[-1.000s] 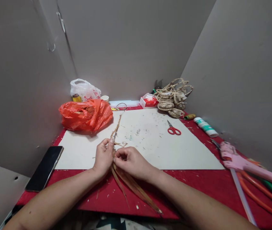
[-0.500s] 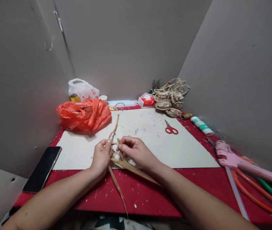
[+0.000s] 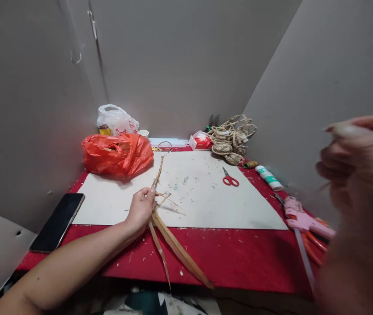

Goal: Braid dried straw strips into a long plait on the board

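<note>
1. Stem (image 3: pixel 159 172) lies over the sheet (image 3: pixel 202 212), left of its middle, long axis pointing away from the person, tip beyond the left hand (image 3: pixel 140 211)
2. Strips (image 3: pixel 177 245) fan toward the person over the red cloth (image 3: pixel 239 251)
3. Left hand, the nearer, pinches the stem between thumb and fingers
4. Right hand (image 3: pixel 360 162) is raised well apart rightward, fingers curled; blur hides whether it holds anything

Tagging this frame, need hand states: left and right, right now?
Left hand: closed, holding a thin, rough brown stem with long tan leaf-like strips.
Right hand: curled closed, blurred; can't tell whether it holds anything.
</note>
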`<state>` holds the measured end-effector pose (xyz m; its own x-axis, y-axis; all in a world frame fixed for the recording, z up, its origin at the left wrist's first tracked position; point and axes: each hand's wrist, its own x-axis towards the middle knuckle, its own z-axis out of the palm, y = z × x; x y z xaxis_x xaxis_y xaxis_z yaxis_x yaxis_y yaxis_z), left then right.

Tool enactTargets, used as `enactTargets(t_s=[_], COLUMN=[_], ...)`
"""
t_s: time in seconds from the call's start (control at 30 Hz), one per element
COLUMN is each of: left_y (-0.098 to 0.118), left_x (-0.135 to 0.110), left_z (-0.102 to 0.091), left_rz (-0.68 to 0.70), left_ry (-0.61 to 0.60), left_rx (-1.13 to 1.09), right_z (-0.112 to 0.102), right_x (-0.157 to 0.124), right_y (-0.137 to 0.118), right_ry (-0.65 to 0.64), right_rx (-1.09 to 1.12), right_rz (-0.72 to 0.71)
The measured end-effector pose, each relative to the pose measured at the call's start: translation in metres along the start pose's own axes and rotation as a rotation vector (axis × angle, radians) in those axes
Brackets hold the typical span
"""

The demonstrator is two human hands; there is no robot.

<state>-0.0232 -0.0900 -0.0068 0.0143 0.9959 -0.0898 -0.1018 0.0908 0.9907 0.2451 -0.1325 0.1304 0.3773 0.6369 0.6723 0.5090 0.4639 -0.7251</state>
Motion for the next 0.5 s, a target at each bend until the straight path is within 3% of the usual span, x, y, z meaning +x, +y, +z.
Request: enactTargets(t_s=[0.03,0.07,0.17,0.23,0.33,0.43,0.5], left_y=[0.0,0.0,0.002,0.003,0.002,-0.001,-0.004], left_x=[-0.001,-0.002,-0.004,-0.005,-0.004,-0.002,-0.003], left_z=[0.0,0.001,0.003,0.003,0.003,0.002,0.0], left_rz=[-0.01,-0.018,-0.033,-0.036,-0.051,-0.065,-0.087], left_ry=[-0.007,-0.017,-0.05,-0.068,-0.085,-0.069,-0.087], left_rx=[0.003,0.003,-0.033,-0.072,-0.105,-0.108,-0.106], right_z=[0.005,0.016,0.064,0.093,0.102,0.083,0.073], right_x=[-0.011,-0.027,-0.084,-0.115,-0.13,-0.111,-0.092], right_y=[-0.003,-0.005,0.001,0.011,0.022,0.017,0.004], right_ry=[0.034,-0.124,-0.784,-1.063,-1.25,-1.339,-1.302], right_rx=[-0.038,-0.078,-0.099,-0.095,-0.019,0.063,0.107], right_rz=[0.015,0.068,0.136,0.159,0.322,0.484,0.552])
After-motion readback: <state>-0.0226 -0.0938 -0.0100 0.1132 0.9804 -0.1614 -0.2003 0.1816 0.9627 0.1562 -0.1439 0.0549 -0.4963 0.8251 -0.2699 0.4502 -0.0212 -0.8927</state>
